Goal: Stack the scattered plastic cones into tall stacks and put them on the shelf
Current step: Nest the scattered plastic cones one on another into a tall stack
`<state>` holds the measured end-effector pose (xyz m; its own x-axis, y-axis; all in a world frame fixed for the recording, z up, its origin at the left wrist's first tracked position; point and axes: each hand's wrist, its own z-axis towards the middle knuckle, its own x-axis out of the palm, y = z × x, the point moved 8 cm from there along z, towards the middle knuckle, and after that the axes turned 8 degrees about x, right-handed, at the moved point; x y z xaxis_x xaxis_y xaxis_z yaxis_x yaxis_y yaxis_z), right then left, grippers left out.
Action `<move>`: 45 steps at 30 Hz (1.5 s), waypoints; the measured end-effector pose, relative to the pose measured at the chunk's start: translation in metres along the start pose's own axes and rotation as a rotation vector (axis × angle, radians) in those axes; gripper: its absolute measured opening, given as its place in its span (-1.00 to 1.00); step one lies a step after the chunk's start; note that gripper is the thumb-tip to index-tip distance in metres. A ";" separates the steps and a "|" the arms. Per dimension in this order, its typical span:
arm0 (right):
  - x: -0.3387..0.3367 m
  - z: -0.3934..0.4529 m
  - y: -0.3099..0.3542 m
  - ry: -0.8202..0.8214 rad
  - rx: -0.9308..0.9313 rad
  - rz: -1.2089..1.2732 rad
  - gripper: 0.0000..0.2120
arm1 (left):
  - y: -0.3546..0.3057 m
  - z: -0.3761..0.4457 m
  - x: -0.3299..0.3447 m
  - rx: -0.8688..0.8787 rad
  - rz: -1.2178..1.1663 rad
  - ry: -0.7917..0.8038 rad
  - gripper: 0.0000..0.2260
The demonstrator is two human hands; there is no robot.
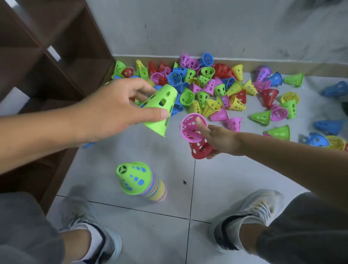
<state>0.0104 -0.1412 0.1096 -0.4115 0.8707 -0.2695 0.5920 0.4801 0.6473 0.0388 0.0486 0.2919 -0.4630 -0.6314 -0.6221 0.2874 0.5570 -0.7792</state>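
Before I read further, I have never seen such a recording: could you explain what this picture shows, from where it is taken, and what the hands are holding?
There is no machine here. A person wears one wide camera on the head, so you look down at their own arms, legs and shoes.

The left hand has its grip on a green cone. The right hand holds a pink cone, its thumb inside the rim, and a red cone beneath it.

On the tiled floor stands a stack of cones, a green one on top. Many loose cones in five colours lie scattered by the wall. The brown shelf is on the left.
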 end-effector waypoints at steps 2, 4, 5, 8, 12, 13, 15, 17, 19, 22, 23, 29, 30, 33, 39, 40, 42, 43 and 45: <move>0.007 -0.029 0.025 -0.009 -0.034 -0.007 -0.36 | -0.003 -0.015 -0.015 -0.009 -0.017 0.005 -0.45; 0.012 -0.053 0.043 -0.022 -0.045 -0.022 -0.39 | -0.002 -0.027 -0.022 -0.018 -0.026 0.000 -0.45; 0.015 -0.065 0.050 -0.027 -0.043 -0.034 -0.37 | 0.000 -0.033 -0.025 -0.017 -0.028 -0.002 -0.43; 0.024 -0.097 0.066 -0.026 -0.048 -0.072 -0.33 | 0.007 -0.048 -0.025 -0.014 -0.045 0.045 -0.45; 0.033 -0.138 0.076 -0.053 -0.009 -0.157 -0.32 | 0.012 -0.056 -0.019 0.033 0.090 0.125 -0.56; 0.036 -0.147 0.077 -0.054 0.006 -0.164 -0.31 | 0.014 -0.056 -0.021 0.047 0.146 0.127 -0.57; 0.041 -0.161 0.080 -0.049 0.030 -0.182 -0.29 | 0.024 -0.059 -0.025 0.039 0.173 0.138 -0.56; 0.046 -0.169 0.082 -0.054 0.052 -0.257 -0.25 | 0.035 -0.063 -0.025 0.012 0.137 0.166 -0.56; 0.051 -0.173 0.086 -0.052 0.065 -0.306 -0.21 | 0.042 -0.066 -0.019 0.012 0.145 0.204 -0.55; 0.059 -0.175 0.094 -0.039 0.082 -0.305 -0.24 | 0.053 -0.070 -0.011 0.007 0.109 0.239 -0.50; 0.062 -0.176 0.097 -0.033 0.081 -0.303 -0.25 | 0.056 -0.072 -0.008 -0.004 0.091 0.253 -0.47; 0.066 -0.175 0.107 -0.041 0.053 -0.311 -0.31 | 0.035 -0.079 -0.016 0.125 0.051 0.279 -0.22; 0.066 -0.175 0.111 -0.044 0.035 -0.342 -0.29 | 0.026 -0.079 -0.019 0.164 0.042 0.268 -0.21; 0.064 -0.173 0.126 -0.021 -0.026 -0.347 -0.28 | 0.000 -0.082 -0.027 0.280 -0.021 0.215 -0.25; 0.068 -0.169 0.140 0.054 -0.087 -0.247 -0.35 | -0.026 -0.075 -0.034 0.363 -0.125 0.161 -0.39; 0.067 -0.168 0.140 0.062 -0.099 -0.233 -0.34 | -0.028 -0.074 -0.035 0.369 -0.131 0.157 -0.41; 0.059 -0.169 0.131 0.069 -0.087 -0.211 -0.29 | -0.029 -0.072 -0.037 0.376 -0.135 0.160 -0.45; 0.065 -0.158 0.135 0.072 -0.105 -0.238 -0.25 | -0.029 -0.072 -0.038 0.377 -0.134 0.166 -0.47; 0.072 -0.149 0.133 0.044 -0.153 -0.265 -0.12 | -0.025 -0.072 -0.041 0.364 -0.119 0.174 -0.51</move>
<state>-0.0444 -0.0307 0.2826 -0.5695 0.7102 -0.4139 0.3503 0.6652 0.6594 -0.0099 0.0991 0.3421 -0.6364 -0.5623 -0.5280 0.4863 0.2389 -0.8405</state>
